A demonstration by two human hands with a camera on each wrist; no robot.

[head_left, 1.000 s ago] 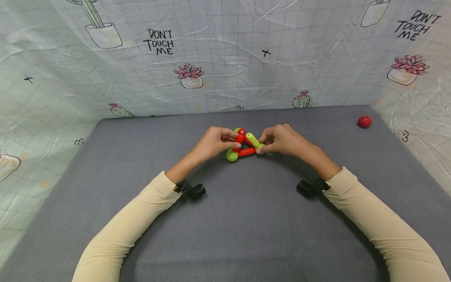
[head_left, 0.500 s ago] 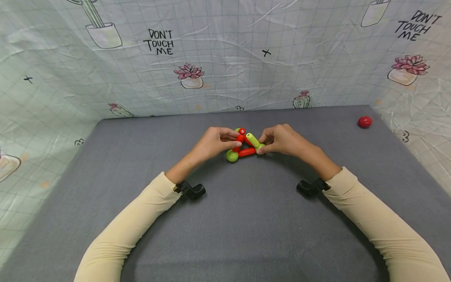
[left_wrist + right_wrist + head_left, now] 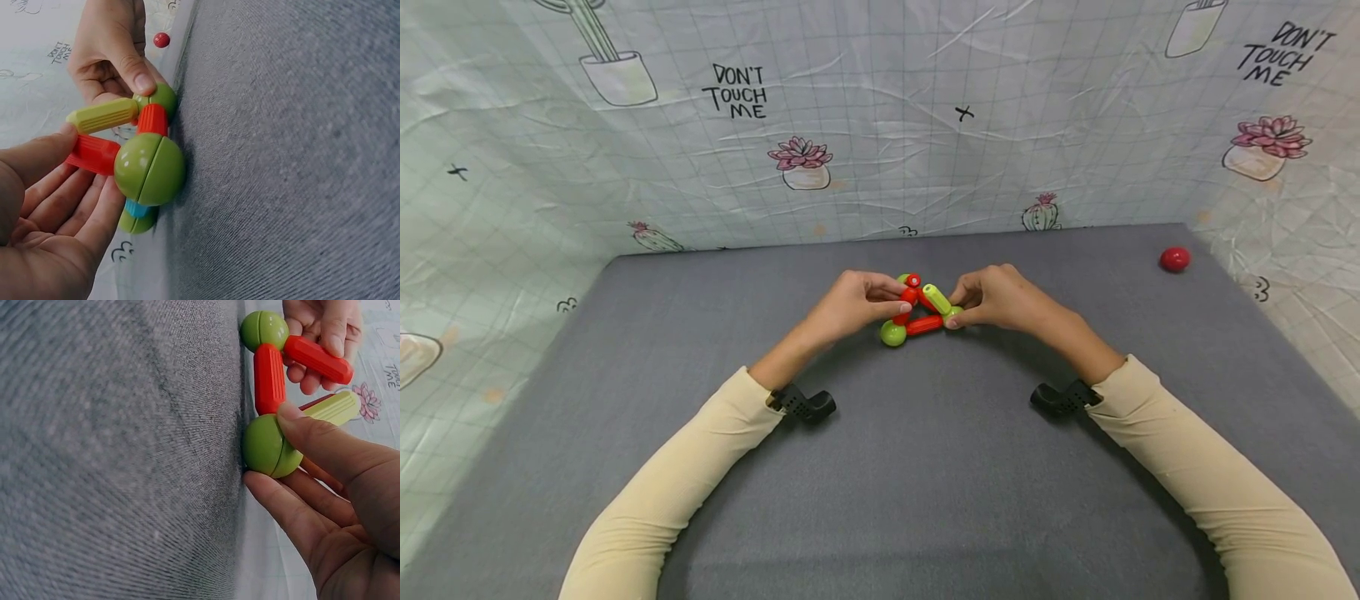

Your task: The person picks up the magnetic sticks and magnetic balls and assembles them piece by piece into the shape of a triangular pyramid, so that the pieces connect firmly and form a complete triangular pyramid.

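Note:
Between the hands, a frame of ball-and-stick toy pieces rests on the grey cloth. My left hand (image 3: pixel 865 297) pinches a red stick (image 3: pixel 97 153) that rises from the near-left green ball (image 3: pixel 892 333). Thumb and fingers of my right hand (image 3: pixel 996 296) hold the right green ball (image 3: pixel 953 317), from which a yellow-green stick (image 3: pixel 937 298) slants upward. Another red stick (image 3: pixel 924 325) lies low and joins these two balls. Behind them is a third green ball (image 3: pixel 903 279) with a red stick (image 3: pixel 913 280) rising from it. A blue stick (image 3: pixel 137 208) shows beneath the near ball in the left wrist view.
Far off at the right back corner of the table (image 3: pixel 925 483) lies a red ball (image 3: pixel 1175 259). A white sheet with plant drawings (image 3: pixel 880 125) hangs behind and along the sides. Black wrist cameras (image 3: pixel 805 406) jut inward from both sleeves.

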